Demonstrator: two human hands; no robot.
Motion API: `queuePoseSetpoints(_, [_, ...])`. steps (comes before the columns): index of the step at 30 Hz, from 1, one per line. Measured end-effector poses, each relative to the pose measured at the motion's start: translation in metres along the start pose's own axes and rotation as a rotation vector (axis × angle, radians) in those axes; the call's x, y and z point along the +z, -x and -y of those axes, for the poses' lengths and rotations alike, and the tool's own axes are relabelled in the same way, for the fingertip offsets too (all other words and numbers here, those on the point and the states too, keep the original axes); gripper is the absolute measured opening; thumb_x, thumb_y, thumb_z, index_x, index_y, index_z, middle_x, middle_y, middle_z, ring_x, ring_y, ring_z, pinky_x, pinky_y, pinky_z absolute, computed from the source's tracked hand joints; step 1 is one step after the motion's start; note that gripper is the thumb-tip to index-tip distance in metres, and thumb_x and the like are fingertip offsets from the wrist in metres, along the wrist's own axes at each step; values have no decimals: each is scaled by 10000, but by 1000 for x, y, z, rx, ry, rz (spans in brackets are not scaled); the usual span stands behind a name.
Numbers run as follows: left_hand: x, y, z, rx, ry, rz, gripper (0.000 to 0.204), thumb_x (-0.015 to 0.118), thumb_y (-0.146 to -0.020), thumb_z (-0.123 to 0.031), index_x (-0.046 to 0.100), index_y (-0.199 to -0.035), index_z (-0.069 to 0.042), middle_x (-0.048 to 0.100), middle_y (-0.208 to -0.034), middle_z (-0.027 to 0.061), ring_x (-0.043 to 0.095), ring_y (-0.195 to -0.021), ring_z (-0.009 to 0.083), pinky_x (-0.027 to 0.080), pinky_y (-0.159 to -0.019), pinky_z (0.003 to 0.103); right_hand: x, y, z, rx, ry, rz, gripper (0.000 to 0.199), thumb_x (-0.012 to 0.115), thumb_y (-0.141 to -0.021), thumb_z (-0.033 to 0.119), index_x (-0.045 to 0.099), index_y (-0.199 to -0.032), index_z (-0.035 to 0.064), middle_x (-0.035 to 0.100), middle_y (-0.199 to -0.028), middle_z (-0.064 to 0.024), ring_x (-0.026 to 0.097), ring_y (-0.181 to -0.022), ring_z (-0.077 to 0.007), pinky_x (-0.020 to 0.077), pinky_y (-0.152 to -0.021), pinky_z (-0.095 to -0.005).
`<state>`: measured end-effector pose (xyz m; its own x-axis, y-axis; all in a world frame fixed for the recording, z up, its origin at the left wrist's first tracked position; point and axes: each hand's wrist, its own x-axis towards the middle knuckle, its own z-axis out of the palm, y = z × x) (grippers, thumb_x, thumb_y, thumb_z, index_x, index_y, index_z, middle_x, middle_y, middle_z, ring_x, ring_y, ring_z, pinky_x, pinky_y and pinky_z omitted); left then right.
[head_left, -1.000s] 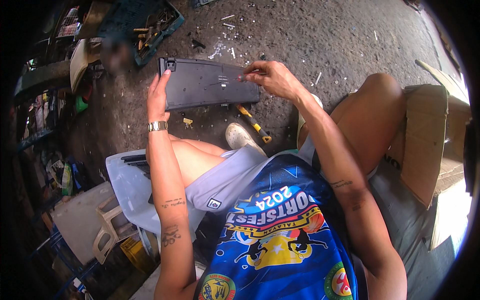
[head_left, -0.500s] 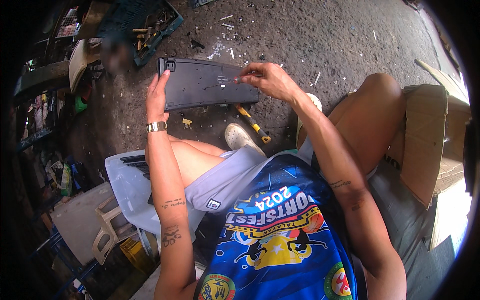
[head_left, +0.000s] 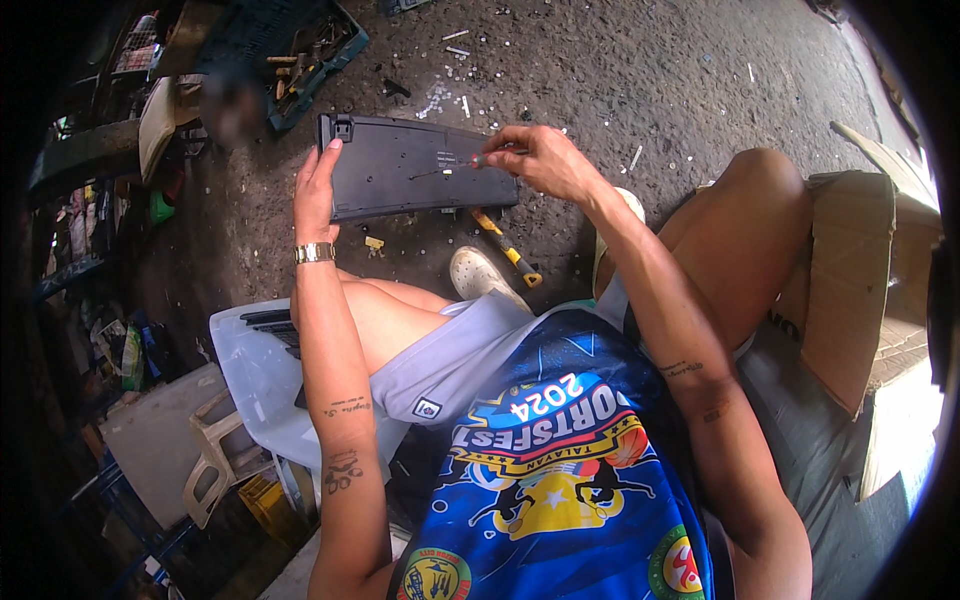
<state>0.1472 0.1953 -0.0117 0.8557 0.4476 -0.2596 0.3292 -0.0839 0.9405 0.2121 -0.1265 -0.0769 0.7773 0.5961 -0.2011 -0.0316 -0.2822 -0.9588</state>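
My left hand [head_left: 316, 188] grips the left end of a long black keyboard [head_left: 385, 165], its thumb on the near face and the other fingers hidden behind. The keyboard's underside faces me, with a small label, screw holes and a folding foot near the top left corner. My right hand [head_left: 535, 160] pinches a thin screwdriver [head_left: 447, 172] by its red-tinged handle over the right half. Its slim shaft points left, lying low across the underside; whether the tip touches is too small to tell.
Below the keyboard a yellow-and-black handled tool [head_left: 508, 248] lies on the dirty floor, near my shoe [head_left: 482, 275]. A teal crate [head_left: 345, 50] of tools stands at upper left. A whitish bin [head_left: 240, 345] is beside my left leg, a cardboard box [head_left: 850, 270] at right. Small white scraps litter the floor.
The screwdriver and the fingers around its handle have shifted very slightly. The keyboard and my left hand have barely moved.
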Motion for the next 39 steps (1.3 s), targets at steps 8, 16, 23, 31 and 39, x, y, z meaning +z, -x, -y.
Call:
queuePoseSetpoints(8, [3,5,-3,5,2,20,424,684,-1008,-324,664,-1264,13,719,-1141,92,683,-985,156,540,-841,285,8,2,2,-107,9,-155,338,655,-1019,328,673,-1244,76,795,-1026,-101,705,-838,-193,556,-768,-369])
queuePoseSetpoints(16, [2,4,-2,3,2,25,380,673,-1018,-306,675,-1256,-9,719,-1125,78,683,-976,150,542,-835,286,10,-3,-6,-143,-85,-156,504,617,-1040,449,561,-1356,60,800,-1051,-95,688,-828,-146,545,-723,-348])
queuePoseSetpoints(23, [2,4,-2,-14,9,32,410,684,-1010,-317,662,-1273,-3,718,-1140,82,685,-982,150,544,-838,287,4,-2,-7,46,-51,-69,544,606,-1032,502,580,-1368,74,791,-1052,-124,710,-857,-184,561,-771,-383])
queuePoseSetpoints(31, [0,2,0,-10,0,11,459,696,-997,-339,649,-1296,6,717,-1158,93,682,-1005,159,539,-864,288,-2,1,1,16,-238,-42,472,549,-1064,431,578,-1359,63,774,-1051,-101,638,-688,-120,504,-609,-313])
queuePoseSetpoints(39, [5,5,-3,-16,-14,-15,447,696,-999,-329,655,-1280,15,714,-1170,97,673,-1014,154,529,-859,278,0,-2,-4,186,33,88,356,663,-1005,317,679,-1264,74,763,-1084,-58,600,-635,-116,498,-559,-279])
